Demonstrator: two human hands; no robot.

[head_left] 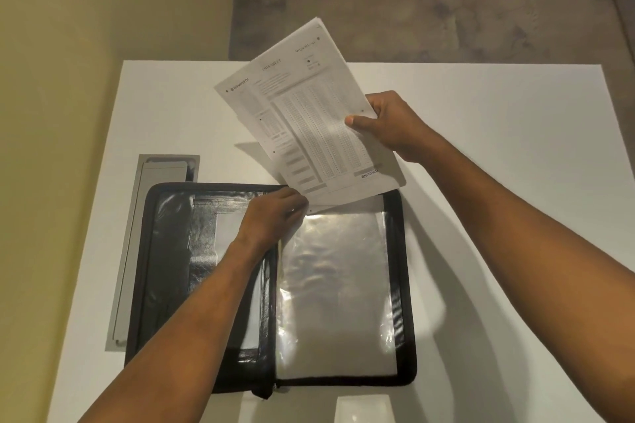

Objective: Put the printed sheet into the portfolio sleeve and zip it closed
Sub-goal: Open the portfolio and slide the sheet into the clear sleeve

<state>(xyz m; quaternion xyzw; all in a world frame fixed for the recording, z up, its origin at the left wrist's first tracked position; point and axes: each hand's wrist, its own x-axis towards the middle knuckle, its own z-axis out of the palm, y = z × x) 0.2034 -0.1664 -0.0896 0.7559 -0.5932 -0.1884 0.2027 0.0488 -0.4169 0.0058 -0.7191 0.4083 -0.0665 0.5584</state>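
Note:
A black zip portfolio (151,251) lies open flat on the white table, with a clear plastic sleeve (336,285) on its right half. My right hand (388,124) grips the printed sheet (309,120) by its right edge and holds it tilted above the portfolio's far edge. The sheet looks like more than one page stacked. Its lower corner reaches the top of the sleeve. My left hand (275,213) rests at the sleeve's top edge near the spine, fingers pinching the sleeve opening beside the sheet's corner.
The white table (481,182) has a grey cable hatch (137,251) set in its left side, partly under the portfolio. A yellow-green wall (86,79) stands at the left. A small glossy white object (364,409) lies at the near edge. Floor shows beyond the table.

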